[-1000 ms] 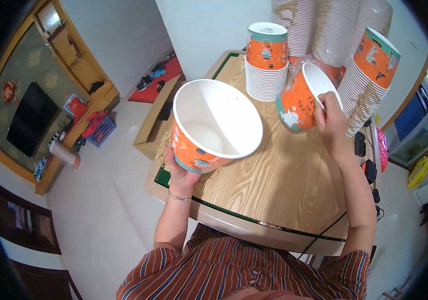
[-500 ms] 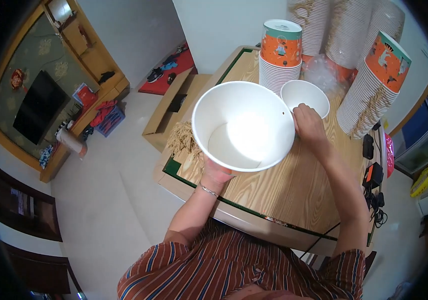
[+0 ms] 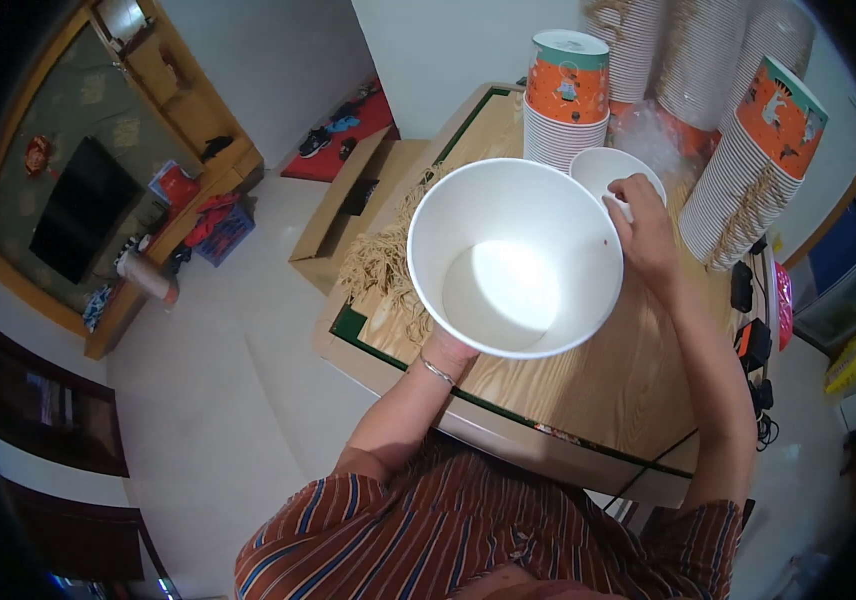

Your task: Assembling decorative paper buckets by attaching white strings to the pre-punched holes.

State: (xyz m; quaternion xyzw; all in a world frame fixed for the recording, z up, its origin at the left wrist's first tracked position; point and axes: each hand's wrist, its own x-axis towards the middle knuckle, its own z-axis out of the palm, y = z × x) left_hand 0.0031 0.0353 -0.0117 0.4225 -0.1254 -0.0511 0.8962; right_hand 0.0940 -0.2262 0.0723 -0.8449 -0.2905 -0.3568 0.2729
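Note:
My left hand (image 3: 451,352) grips a large white paper bucket (image 3: 573,300) from below, most of its fingers hidden behind the wall. The bucket is tilted so that its bare inside shows, with a small dark hole near the right rim. Close outside that rim is my right hand (image 3: 645,235), its fingers curled in a pinch; whatever they hold, if anything, is too small to make out. Behind that hand a second white paper bucket (image 3: 598,168) stands on the wooden table (image 3: 608,400). A heap of tan paper cord (image 3: 378,268) lies left of the held bucket.
A stack of orange-and-green paper buckets (image 3: 568,95) stands behind. Another stack (image 3: 748,180) leans at the right, cord hanging along it, and more wrapped stacks (image 3: 703,60) are at the back. Black adapters (image 3: 753,345) line the right edge. A cardboard box (image 3: 348,215) stands off the left side.
The held bucket has shifted right and slightly nearer to me. My right hand has moved right and its fingers have lifted from the rim. More of the cord heap shows.

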